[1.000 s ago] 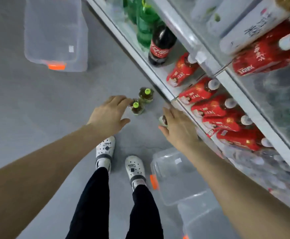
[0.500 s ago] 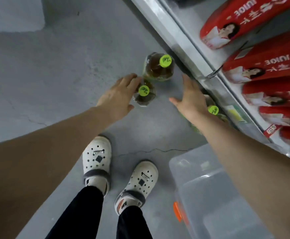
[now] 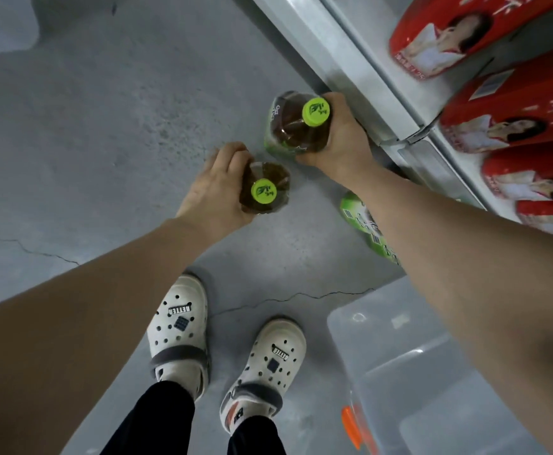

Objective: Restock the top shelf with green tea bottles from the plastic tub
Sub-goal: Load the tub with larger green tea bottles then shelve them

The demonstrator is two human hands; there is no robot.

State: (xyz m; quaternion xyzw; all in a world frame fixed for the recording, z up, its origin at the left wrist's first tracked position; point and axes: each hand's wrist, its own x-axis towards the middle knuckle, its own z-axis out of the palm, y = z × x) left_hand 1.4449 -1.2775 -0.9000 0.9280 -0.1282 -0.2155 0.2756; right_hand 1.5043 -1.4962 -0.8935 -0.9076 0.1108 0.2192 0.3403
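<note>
Green-capped bottle [image 3: 266,178] gripped by left hand [image 3: 216,190], second [image 3: 293,134] by right hand [image 3: 342,142]; forearm [image 3: 449,257] half-hides third [image 3: 357,215].

This is looking like a shop aisle. A long metal shelf [image 3: 360,70] is carrying a packed row of identical red juice cartons [image 3: 514,103], all printed alike. Green tea bottles [image 3: 298,133] of one brand are clustering at its foot over a bare, cracked grey concrete floor [image 3: 104,142], and a clear plastic tub [image 3: 400,356] is sitting alongside.
</note>
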